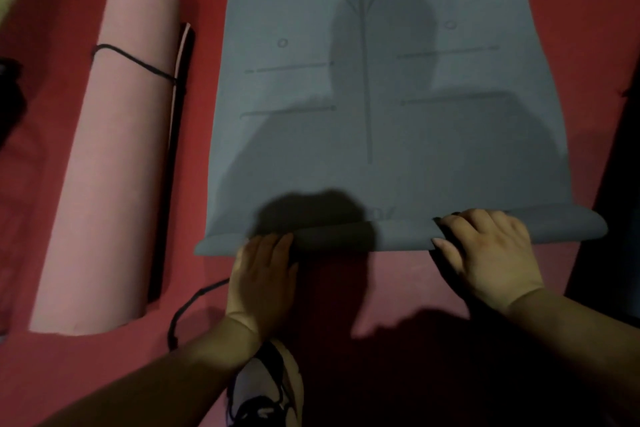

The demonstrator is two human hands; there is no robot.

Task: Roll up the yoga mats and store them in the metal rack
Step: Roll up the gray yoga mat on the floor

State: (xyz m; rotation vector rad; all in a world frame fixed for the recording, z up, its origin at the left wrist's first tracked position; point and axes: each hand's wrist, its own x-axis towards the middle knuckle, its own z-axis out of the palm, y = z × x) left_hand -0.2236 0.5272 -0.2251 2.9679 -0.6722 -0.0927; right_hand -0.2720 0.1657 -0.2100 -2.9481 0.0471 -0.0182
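Note:
A blue-grey yoga mat with printed alignment lines lies spread on the red floor, running away from me. Its near end is curled into a small roll. My left hand rests at the left part of that roll, fingers straight against its edge. My right hand lies on the right part, fingers curled over the roll. A pink yoga mat, rolled up and tied with a black cord, lies to the left. The metal rack is out of view.
The red floor covering lies under everything. A loose black cord trails near my left wrist. My shoe shows at the bottom. A dark object sits at the left edge, and a dark shape at the right edge.

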